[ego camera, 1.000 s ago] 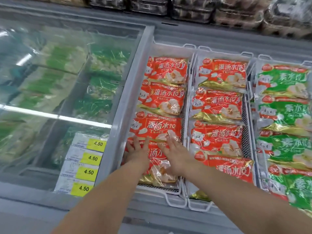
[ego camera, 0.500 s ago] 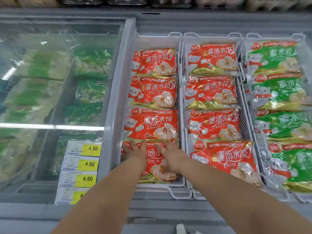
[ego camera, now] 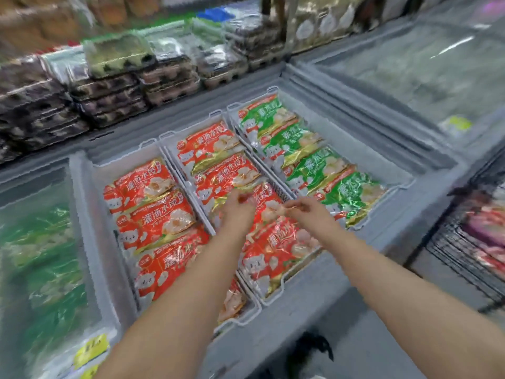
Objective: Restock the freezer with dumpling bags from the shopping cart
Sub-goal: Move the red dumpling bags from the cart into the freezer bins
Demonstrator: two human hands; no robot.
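Three baskets sit side by side in the open freezer (ego camera: 314, 285), each holding a row of dumpling bags running from the front edge to the back. The left basket (ego camera: 94, 187) lies beside a closed sliding lid (ego camera: 41, 242) that covers the freezer's left part, with price tags (ego camera: 91, 350) at its near corner. Over the middle basket (ego camera: 188, 127), the left hand (ego camera: 237, 212) and right hand (ego camera: 308, 212) hang close together. The right basket (ego camera: 404, 184) lies nearest the freezer's right end. Stacked egg cartons (ego camera: 109, 86) line the back edge; a second, closed freezer (ego camera: 410, 77) stands to the right.
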